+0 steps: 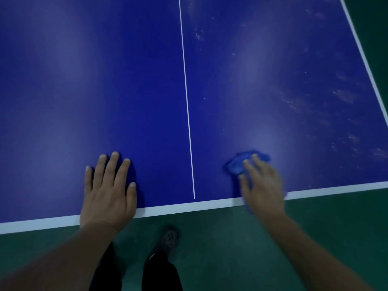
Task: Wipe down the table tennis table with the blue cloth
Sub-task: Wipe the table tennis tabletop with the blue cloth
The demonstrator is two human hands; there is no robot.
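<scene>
Legs and shoe: dark trouser legs and one perforated shoe (pixel 169 240) stand on the green floor (pixel 315 238), close up to the table's end, which keeps the near strip within easy reach.
Left hand: the left hand (pixel 109 192) lies flat on the table tennis table (pixel 84 80), fingers straight and slightly spread, palm over the white end line (pixel 178 207). It holds nothing; I'd judge it a prop for the lean.
Right hand: the right hand (pixel 262 185) is blurred, fingers extended over the blue cloth (pixel 245 162), pressing it to the surface, not pinching it, as far as I can tell.
Cloth: bunched, on the right half just beside the end line, right of the centre line (pixel 186 101).
Surface: pale smudges (pixel 344 95) scatter across the right half toward the side line; the left half looks cleaner.
Progress: probably working the near right corner, the marks farther out not yet reached.
</scene>
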